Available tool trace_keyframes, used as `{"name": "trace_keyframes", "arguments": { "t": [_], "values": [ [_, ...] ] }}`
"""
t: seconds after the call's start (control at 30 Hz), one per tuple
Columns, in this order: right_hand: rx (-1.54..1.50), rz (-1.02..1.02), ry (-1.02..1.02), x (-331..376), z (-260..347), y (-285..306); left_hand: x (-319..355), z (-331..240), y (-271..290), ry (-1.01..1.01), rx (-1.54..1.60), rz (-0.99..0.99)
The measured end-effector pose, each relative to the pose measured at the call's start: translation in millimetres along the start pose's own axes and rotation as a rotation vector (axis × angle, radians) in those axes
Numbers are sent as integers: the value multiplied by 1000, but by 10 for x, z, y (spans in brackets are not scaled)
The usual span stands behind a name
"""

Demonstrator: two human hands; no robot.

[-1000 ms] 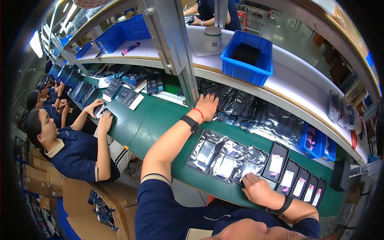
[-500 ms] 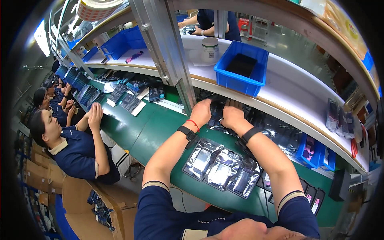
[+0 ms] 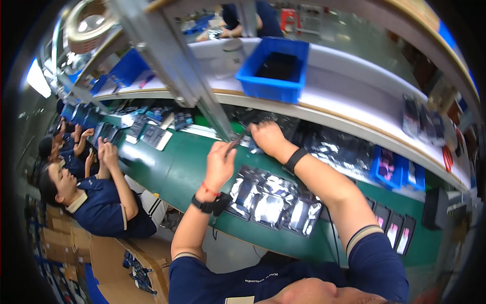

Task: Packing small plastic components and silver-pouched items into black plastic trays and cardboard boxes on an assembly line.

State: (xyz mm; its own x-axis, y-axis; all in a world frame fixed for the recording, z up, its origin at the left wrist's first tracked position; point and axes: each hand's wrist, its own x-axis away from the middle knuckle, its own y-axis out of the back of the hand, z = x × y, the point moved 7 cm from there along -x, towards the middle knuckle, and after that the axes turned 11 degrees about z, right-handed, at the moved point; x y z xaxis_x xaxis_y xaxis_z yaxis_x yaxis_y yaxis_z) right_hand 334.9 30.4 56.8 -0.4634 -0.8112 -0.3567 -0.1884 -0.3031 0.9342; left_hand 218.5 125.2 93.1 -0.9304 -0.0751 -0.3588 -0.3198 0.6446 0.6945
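Observation:
My left hand, raised over the green bench, pinches a thin dark flat piece; blur hides its exact kind. My right hand is just beyond it, fingers curled down by the far end of that piece, at the dark glossy bags under the shelf. What its fingertips grip, if anything, is hidden. Closer to me, several clear-fronted silvery pouches with dark edges lie side by side on the bench.
A blue bin with a dark item inside stands on the white shelf. Small blue bins and black trays with pink-and-white pieces sit at the right. A metal post rises left of my hands. A co-worker sits at the left.
My left hand has drawn back toward me and left, out from under the shelf, with the thin dark piece. My right hand has shifted left among the bags. The view has swung slightly.

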Motion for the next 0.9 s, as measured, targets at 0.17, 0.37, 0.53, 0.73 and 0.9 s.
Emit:
{"name": "trace_keyframes", "arguments": {
  "t": [0.17, 0.37, 0.53, 0.73, 0.9],
  "values": [
    [-406, -210, -44, 956, -345, 1135, 601, -1421, -125, -235, -121, 48],
    [-205, -58, -288, 2756, -405, 2028, 1008, -2163, -1357, -457, -159, 339],
    [18, 184, -322, 3799, -86, 1694, 1009, -2003, -2495, -397, -415, 602],
    [-203, 450, -351, 3959, 105, 1367, 1072, -1990, -2468, -343, -355, 862],
    [-107, 591, -211, 3713, 232, 1129, 1350, -1693, -2153, -246, -416, 838]
  ]
}}
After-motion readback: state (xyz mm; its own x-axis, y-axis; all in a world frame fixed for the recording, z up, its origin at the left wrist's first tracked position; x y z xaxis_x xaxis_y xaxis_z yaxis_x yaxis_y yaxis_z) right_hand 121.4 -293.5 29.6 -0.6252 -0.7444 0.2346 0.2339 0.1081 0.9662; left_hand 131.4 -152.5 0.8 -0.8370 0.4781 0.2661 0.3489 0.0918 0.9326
